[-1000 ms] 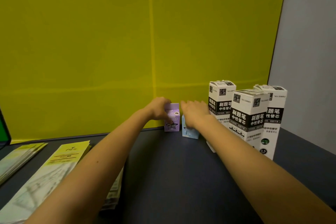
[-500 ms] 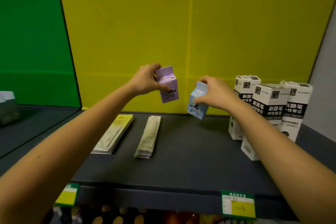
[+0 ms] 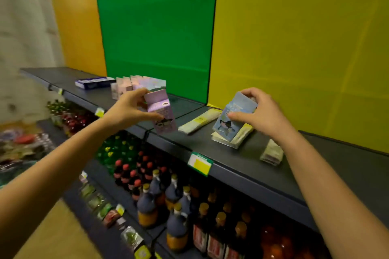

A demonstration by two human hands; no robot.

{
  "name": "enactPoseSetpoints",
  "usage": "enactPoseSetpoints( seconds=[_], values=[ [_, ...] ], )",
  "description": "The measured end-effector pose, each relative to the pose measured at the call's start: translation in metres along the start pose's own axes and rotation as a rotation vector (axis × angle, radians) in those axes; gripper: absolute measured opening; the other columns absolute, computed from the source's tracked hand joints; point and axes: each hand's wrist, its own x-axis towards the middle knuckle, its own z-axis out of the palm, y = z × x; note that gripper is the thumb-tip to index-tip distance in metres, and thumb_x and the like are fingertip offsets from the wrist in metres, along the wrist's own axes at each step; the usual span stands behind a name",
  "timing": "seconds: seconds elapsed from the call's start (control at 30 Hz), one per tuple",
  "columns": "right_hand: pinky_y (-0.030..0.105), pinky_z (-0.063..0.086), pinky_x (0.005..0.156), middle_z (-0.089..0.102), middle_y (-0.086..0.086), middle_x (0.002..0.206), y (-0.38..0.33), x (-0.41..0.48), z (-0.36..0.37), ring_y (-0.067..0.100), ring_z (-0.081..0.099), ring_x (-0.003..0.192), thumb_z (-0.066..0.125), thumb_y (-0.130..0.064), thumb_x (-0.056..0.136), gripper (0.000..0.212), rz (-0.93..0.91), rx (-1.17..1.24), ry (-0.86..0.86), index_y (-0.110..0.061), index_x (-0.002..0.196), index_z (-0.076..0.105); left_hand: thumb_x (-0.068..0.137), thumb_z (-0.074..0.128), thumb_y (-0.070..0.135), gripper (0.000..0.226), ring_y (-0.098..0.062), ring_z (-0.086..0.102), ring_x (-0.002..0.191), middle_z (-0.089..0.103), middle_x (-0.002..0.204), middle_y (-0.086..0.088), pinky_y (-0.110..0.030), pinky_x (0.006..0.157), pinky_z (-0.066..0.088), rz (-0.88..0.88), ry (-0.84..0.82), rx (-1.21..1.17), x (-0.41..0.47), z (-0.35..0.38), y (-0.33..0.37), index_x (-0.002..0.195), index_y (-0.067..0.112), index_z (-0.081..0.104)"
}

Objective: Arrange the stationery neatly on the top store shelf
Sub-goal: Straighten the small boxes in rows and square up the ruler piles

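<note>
Your left hand holds the left carton above the front edge of the top shelf. Your right hand holds the right carton over a packet stack. A second stack lies between the cartons, and a third stack lies further right. A carton cluster stands far left. Bottles stand on the shelf below.

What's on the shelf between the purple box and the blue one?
A flat yellowish packet lies on the shelf between the purple box and the blue box, seen in the head view.
</note>
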Motion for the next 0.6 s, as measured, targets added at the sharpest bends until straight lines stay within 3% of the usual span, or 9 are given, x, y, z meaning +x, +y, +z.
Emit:
enactPoseSetpoints(
  seconds=[0.07,0.2,0.23,0.3,0.37,0.47,0.6],
  values=[
    [0.037,0.051,0.080,0.051,-0.003,0.105,-0.013,0.006,0.028,0.020,0.055,0.095,0.077,-0.025,0.073,0.056,-0.012,-0.002,-0.059,-0.015,0.121,0.051,0.067,0.078,0.005,0.044,-0.006,0.063,0.077,0.066,0.093,-0.007,-0.023,0.068,0.053,-0.028,0.039,0.008,-0.019,-0.027,-0.018,0.105,0.003,0.057],
    [0.031,0.046,0.074,0.051,-0.004,0.102,-0.036,0.025,0.082,0.017,0.051,0.094,0.078,-0.023,0.072,0.052,-0.036,0.026,-0.115,-0.015,0.117,0.053,0.066,0.079,0.010,0.036,-0.001,0.060,0.066,0.063,0.080,0.001,-0.018,0.057,0.050,-0.064,0.091,0.068,-0.040,-0.074,-0.056,0.086,0.025,0.053],
    [0.030,0.044,0.073,0.052,-0.004,0.102,-0.041,0.031,0.095,0.017,0.051,0.093,0.078,-0.023,0.072,0.051,-0.045,0.029,-0.126,-0.015,0.116,0.053,0.067,0.079,0.009,0.037,-0.005,0.061,0.066,0.062,0.078,0.001,-0.024,0.056,0.052,-0.074,0.102,0.082,-0.042,-0.085,-0.065,0.083,0.026,0.050],
    [0.029,0.042,0.072,0.052,-0.004,0.102,-0.050,0.045,0.119,0.016,0.051,0.093,0.078,-0.023,0.072,0.050,-0.059,0.030,-0.142,-0.015,0.116,0.054,0.067,0.078,0.008,0.039,-0.029,0.065,0.073,0.064,0.081,-0.003,-0.044,0.064,0.055,-0.092,0.106,0.088,-0.041,-0.105,-0.085,0.084,0.025,0.048],
    [0.030,0.044,0.074,0.055,-0.003,0.102,-0.057,0.062,0.144,0.018,0.054,0.095,0.078,-0.024,0.071,0.050,-0.068,0.026,-0.147,-0.015,0.114,0.055,0.068,0.078,0.008,0.040,-0.037,0.065,0.082,0.065,0.089,-0.006,-0.052,0.070,0.056,-0.086,0.092,0.103,-0.035,-0.125,-0.102,0.087,0.026,0.048],
    [0.029,0.045,0.075,0.058,-0.002,0.105,-0.070,0.089,0.180,0.018,0.054,0.096,0.079,-0.026,0.070,0.050,-0.078,-0.022,-0.127,-0.017,0.113,0.057,0.067,0.078,0.013,0.042,-0.026,0.065,0.090,0.063,0.097,-0.002,-0.042,0.075,0.058,-0.038,0.064,0.157,-0.017,-0.150,-0.124,0.089,0.030,0.047],
    [0.027,0.042,0.079,0.057,-0.004,0.104,-0.087,0.124,0.220,0.014,0.051,0.096,0.079,-0.028,0.069,0.053,-0.085,-0.080,-0.124,-0.016,0.116,0.057,0.070,0.076,0.016,0.042,-0.011,0.060,0.086,0.056,0.092,0.013,-0.026,0.071,0.057,0.026,0.017,0.198,0.011,-0.171,-0.149,0.101,0.018,0.048]
  ],
)
